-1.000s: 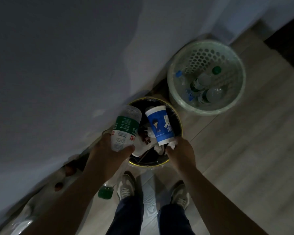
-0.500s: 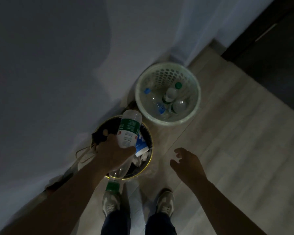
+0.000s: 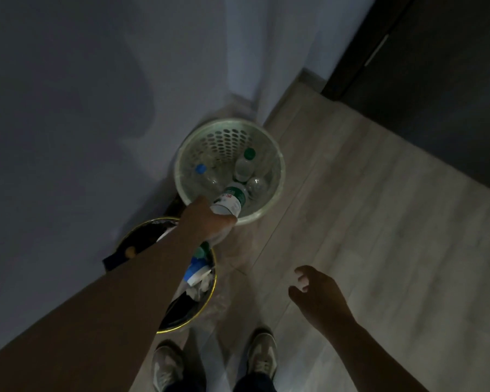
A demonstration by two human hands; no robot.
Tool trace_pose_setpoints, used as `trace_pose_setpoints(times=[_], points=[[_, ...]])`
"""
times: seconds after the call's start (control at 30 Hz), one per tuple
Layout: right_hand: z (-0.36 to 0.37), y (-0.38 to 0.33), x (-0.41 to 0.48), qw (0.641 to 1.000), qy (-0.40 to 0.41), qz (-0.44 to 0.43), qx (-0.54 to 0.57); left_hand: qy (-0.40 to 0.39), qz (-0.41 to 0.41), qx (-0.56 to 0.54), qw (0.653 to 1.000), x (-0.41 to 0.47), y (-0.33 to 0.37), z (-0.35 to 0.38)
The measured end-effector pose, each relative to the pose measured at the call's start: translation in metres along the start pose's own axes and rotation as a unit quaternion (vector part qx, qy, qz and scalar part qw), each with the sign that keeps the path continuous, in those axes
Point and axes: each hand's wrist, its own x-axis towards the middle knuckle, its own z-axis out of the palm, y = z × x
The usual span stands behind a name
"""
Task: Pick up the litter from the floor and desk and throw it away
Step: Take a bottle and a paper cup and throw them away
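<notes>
Item log, near → far. Shoes (image 3: 164,366), pair, at 6 o'clock on pale wood floor (image 3: 379,236). Right hand (image 3: 314,295), approx 3 o'clock of shoes, over bare floor: fingers loosely curled, holds nothing. Dark bin (image 3: 178,309), gold rim, at 11 o'clock of shoes, partly under left forearm; contents incl. blue-and-white cup (image 3: 195,271) plus crumpled white paper. Left hand (image 3: 210,222), reached fwd to 12 o'clock, fingers wrapped round plastic bottle (image 3: 229,198) w/ green-and-white label. Bottle's far end is over near rim of white basket (image 3: 227,140); green end at wrist side looks like the cap, not certain. Basket: perforated, just beyond dark bin at 12–1 o'clock, against wall; holds other clear bottles, one green-capped (image 3: 245,165), one blue-capped (image 3: 203,172). Dark door (image 3: 436,66) at 2 o'clock, far. Status (est.): bottle about to be dropped, release not yet made. Risks: bottle sits at near edge, not basket centre, so an early let-go could clip the rim and bounce to floor or into dark bin; basket looks light, a knock may tip it; low light makes aim harder.
</notes>
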Motion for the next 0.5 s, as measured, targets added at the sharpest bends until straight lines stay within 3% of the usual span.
trace_pose_setpoints(times=[0.37,0.5], points=[[-0.004,0.017,0.008,1.000,-0.002,0.020,0.021,-0.002,0.066,0.165,0.984,0.020,0.012,-0.006],[-0.005,0.013,0.011,0.999,-0.004,0.023,0.022,0.081,0.142,0.157,0.974,0.024,0.013,-0.010]])
